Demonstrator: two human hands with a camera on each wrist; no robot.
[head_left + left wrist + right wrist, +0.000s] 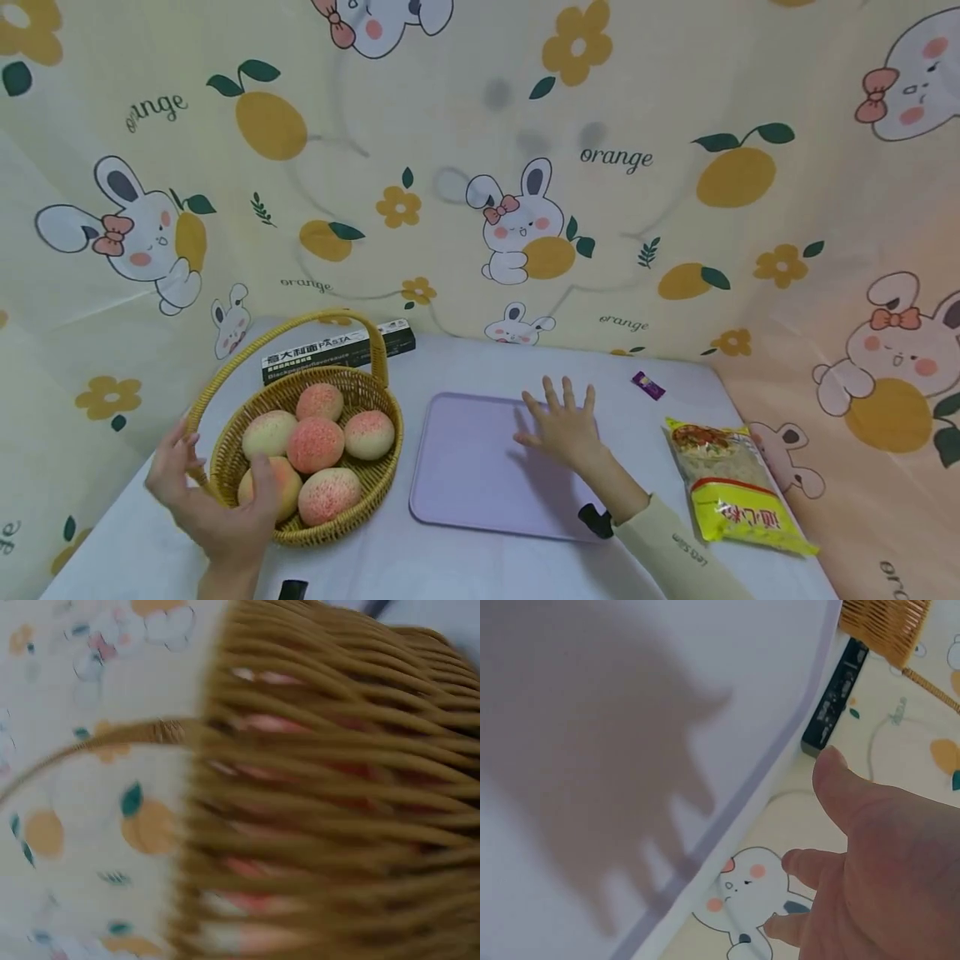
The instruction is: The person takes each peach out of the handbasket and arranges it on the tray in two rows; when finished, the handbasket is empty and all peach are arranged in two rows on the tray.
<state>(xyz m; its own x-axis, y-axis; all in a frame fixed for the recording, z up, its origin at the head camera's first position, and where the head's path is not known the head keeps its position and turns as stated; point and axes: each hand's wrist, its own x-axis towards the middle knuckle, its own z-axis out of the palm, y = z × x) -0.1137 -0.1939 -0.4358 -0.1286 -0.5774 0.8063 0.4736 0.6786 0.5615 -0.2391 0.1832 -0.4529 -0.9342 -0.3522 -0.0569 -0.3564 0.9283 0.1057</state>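
In the head view my left hand [213, 500] is at the left side of a woven basket [386, 467], with its fingers by the foot of the tall handle [277, 329]. The thumb stands apart from the fingers, in front of a peach. Several pink and cream peaches [316, 445] lie in the basket. The left wrist view shows the basket's woven wall [337, 780] close and blurred, without the hand. My right hand [566, 425] hovers with spread fingers over a lilac tray [480, 467], holding nothing; its shadow falls on the tray.
A black pasta box [393, 336] lies behind the basket. To the tray's right are a small purple packet [648, 385] and a yellow bag of dry pasta [738, 492]. A patterned cloth [450, 125] hangs behind the white table [450, 567].
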